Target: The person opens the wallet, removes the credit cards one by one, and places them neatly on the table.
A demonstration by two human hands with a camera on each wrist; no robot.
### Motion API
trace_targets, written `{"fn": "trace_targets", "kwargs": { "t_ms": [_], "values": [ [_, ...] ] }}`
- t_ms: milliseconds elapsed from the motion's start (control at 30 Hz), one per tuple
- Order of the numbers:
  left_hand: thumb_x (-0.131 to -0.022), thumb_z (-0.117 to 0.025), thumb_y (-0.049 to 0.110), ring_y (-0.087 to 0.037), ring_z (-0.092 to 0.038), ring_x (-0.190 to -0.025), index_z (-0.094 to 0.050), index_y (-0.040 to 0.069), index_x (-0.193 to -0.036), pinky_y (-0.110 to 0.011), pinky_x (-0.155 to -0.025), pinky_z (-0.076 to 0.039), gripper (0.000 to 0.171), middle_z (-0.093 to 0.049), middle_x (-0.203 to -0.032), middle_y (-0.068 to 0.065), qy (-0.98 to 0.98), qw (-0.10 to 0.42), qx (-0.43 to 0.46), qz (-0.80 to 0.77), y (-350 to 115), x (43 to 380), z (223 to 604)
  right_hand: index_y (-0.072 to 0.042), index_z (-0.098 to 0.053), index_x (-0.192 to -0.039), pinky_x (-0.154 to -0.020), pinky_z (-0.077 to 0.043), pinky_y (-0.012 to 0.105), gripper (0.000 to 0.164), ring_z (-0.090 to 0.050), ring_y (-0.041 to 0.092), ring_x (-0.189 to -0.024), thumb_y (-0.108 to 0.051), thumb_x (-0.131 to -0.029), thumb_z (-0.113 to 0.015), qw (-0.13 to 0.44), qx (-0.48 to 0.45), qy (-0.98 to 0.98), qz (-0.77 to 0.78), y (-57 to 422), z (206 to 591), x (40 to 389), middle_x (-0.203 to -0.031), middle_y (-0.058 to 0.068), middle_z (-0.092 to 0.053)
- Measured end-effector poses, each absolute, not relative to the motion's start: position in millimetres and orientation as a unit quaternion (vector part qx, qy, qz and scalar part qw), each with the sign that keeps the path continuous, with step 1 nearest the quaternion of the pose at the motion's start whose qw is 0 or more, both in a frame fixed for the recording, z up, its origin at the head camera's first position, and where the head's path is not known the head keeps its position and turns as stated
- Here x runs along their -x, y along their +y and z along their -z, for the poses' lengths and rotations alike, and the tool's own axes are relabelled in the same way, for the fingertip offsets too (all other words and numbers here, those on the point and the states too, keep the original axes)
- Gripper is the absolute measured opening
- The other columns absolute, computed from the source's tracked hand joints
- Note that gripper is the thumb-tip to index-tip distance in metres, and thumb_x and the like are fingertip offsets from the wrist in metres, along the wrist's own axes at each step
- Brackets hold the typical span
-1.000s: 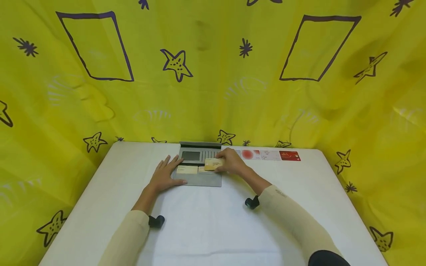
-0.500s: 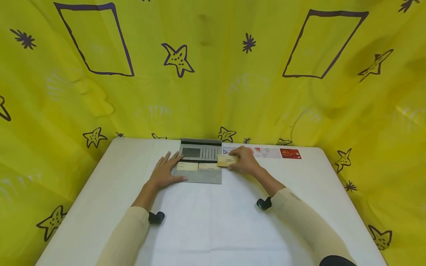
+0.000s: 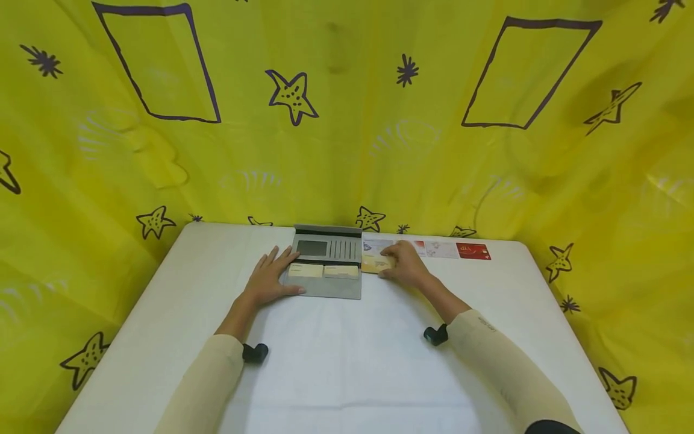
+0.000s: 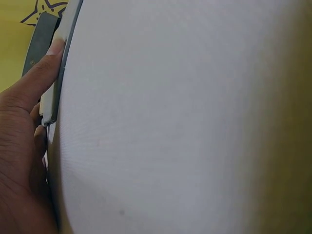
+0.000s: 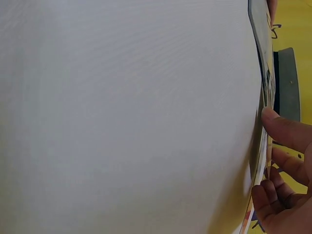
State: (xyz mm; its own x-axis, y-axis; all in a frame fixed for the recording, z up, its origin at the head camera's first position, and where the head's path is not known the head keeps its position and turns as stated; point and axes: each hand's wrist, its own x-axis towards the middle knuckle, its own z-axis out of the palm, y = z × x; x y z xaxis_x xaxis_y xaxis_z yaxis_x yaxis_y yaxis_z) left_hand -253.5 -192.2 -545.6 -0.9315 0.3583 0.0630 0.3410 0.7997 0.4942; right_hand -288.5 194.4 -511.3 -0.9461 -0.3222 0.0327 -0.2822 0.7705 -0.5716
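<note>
A grey card wallet (image 3: 331, 290) lies unfolded near the table's back edge, with a clear window and slots in its upper half. Two cream cards, a left card (image 3: 305, 270) and a right card (image 3: 340, 272), stick up from the lower half's pocket. My left hand (image 3: 265, 282) rests on the wallet's left side, fingers spread and thumb along the front edge; the thumb (image 4: 41, 75) shows in the left wrist view. Just right of the wallet, my right hand (image 3: 408, 265) pinches a yellow card (image 3: 372, 264) between thumb and fingers, low over the table.
Behind the right hand a row of cards runs along the back: a whitish card (image 3: 374, 246), one with red partly hidden by the hand, a pale patterned card (image 3: 441, 249) and a red VIP card (image 3: 474, 251). A yellow curtain (image 3: 336, 150) hangs behind the white table (image 3: 325, 361).
My right hand has drawn the yellow card rightward, from over the wallet's pocket to the table beside it. The left hand has stayed on the wallet.
</note>
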Motion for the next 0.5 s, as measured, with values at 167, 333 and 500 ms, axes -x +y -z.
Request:
{"fn": "trace_targets", "kwargs": {
  "t_ms": [167,333,500],
  "values": [
    [-0.083,-0.079,0.058,-0.045,-0.010,-0.158,-0.041,0.012,-0.162,-0.062,-0.127,-0.004,0.099,-0.028,-0.170,-0.016,0.947,0.010,-0.192,-0.258,-192.3,254.3,545.2,0.002,-0.073,-0.127,-0.103,-0.045,0.050,0.055,-0.051,0.036,-0.112,-0.017,-0.081,-0.094,0.034,0.153,0.942,0.297,198.4,513.3,288.5,-0.125,0.019,-0.060],
    [-0.082,-0.079,0.058,-0.045,-0.010,-0.158,-0.041,0.012,-0.163,-0.061,-0.127,-0.004,0.100,-0.028,-0.170,-0.016,0.948,0.009,-0.191,-0.254,-193.6,254.1,545.1,0.002,-0.073,-0.128,-0.095,-0.048,0.047,0.056,-0.052,0.034,-0.106,-0.017,-0.080,-0.094,0.038,0.156,0.939,0.304,199.6,515.9,288.1,-0.122,0.018,-0.058],
    [-0.081,-0.079,0.058,-0.046,-0.012,-0.158,-0.042,0.011,-0.162,-0.062,-0.127,-0.005,0.101,-0.030,-0.170,-0.017,0.946,0.002,-0.194,-0.261,-193.6,252.8,545.3,0.002,-0.073,-0.127,-0.095,-0.048,0.049,0.057,-0.053,0.035,-0.107,-0.019,-0.079,-0.094,0.035,0.158,0.938,0.306,201.8,518.9,286.5,-0.122,0.017,-0.059]
  ]
}}
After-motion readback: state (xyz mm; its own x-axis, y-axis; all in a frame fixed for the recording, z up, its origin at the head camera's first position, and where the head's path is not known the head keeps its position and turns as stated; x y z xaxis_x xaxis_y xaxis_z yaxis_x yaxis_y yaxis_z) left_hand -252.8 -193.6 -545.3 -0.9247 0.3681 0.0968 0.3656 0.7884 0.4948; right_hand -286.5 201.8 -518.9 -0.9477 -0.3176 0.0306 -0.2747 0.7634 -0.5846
